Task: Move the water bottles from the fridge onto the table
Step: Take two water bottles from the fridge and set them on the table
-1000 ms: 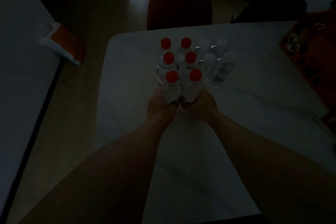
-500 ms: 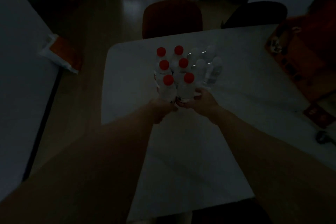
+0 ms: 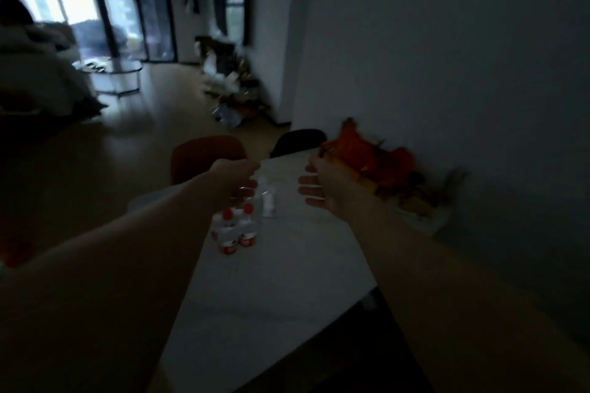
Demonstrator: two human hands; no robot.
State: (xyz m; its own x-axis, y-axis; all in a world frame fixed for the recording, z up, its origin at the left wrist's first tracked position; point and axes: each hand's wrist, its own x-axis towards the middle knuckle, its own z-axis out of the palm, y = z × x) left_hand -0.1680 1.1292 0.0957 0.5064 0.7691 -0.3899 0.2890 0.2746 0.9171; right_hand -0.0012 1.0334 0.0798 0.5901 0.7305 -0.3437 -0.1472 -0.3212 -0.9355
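Note:
A pack of red-capped water bottles (image 3: pixel 235 228) stands on the white table (image 3: pixel 287 265), partly hidden behind my left forearm. Just behind it stand clear bottles with white caps (image 3: pixel 267 199). My left hand (image 3: pixel 238 180) hovers above the red-capped pack with relaxed fingers and holds nothing. My right hand (image 3: pixel 322 185) is lifted to the right of the bottles, palm turned left, fingers spread and empty. The room is dim and the view is blurred.
An orange-red bag or bundle (image 3: pixel 370 163) lies at the table's far right by the wall. A red chair (image 3: pixel 207 155) and a dark chair (image 3: pixel 300 140) stand behind the table. Clutter (image 3: pixel 230 86) sits on the floor by the far wall.
Both hands have let go of the red-capped pack and lifted away from it. The pack stands on the table. My head has tilted up toward the room.

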